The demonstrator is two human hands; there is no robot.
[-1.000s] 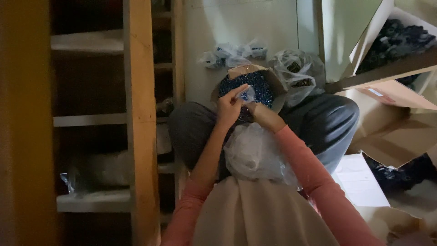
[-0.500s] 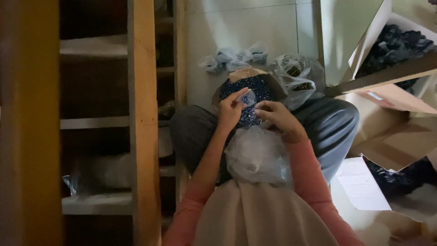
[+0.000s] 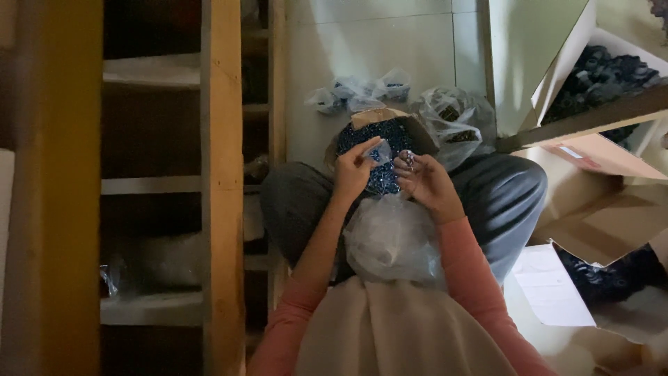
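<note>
Head view: your left hand [image 3: 353, 170] pinches a small bag [image 3: 379, 151], mouth pointing right; your right hand [image 3: 424, 182] is half-curled around tiny bits [image 3: 409, 161].

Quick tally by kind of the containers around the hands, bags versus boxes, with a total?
Small clear bag pinched in the left hand: 1
Large clear bag on the lap: 1
Filled clear bags on the floor beyond the box: at least 4
Open cardboard box of small dark blue parts between the knees: 1
Cardboard boxes of dark parts at right: 2
Total: at least 9
</note>
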